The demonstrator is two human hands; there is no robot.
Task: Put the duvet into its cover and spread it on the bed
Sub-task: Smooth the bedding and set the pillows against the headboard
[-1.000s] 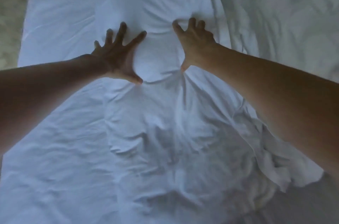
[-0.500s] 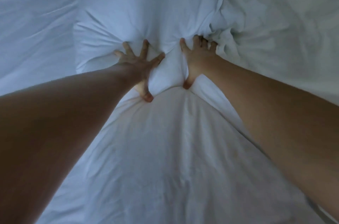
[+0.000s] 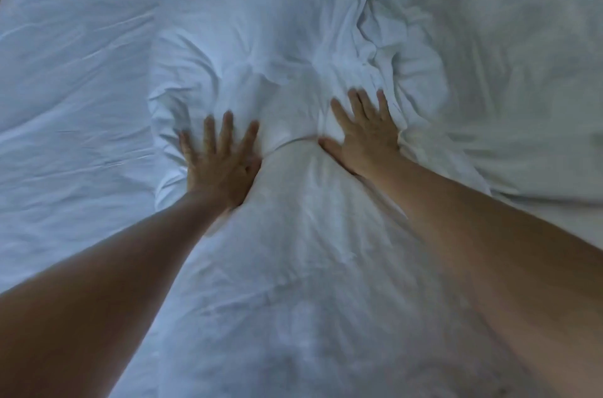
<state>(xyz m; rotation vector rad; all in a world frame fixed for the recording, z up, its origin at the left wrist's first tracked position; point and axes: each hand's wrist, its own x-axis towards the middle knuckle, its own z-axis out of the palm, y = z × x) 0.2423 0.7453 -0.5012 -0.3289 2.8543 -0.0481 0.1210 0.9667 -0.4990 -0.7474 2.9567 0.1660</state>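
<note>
on the bed (image 3: pixel 65 104), two hands, left hand (image 3: pixel 218 159) and right hand (image 3: pixel 365 133), press one cover (image 3: pixel 293 267).

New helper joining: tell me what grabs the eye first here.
Two bare arms reach in from below, left hand and right hand pressed flat, fingers spread, on a puffy white duvet at centre. More rumpled white bedding fills the right side.

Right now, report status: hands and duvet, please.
Left hand and right hand open, flat on bulging white fabric duvet cover. Lump between them. Nothing in the way.
</note>
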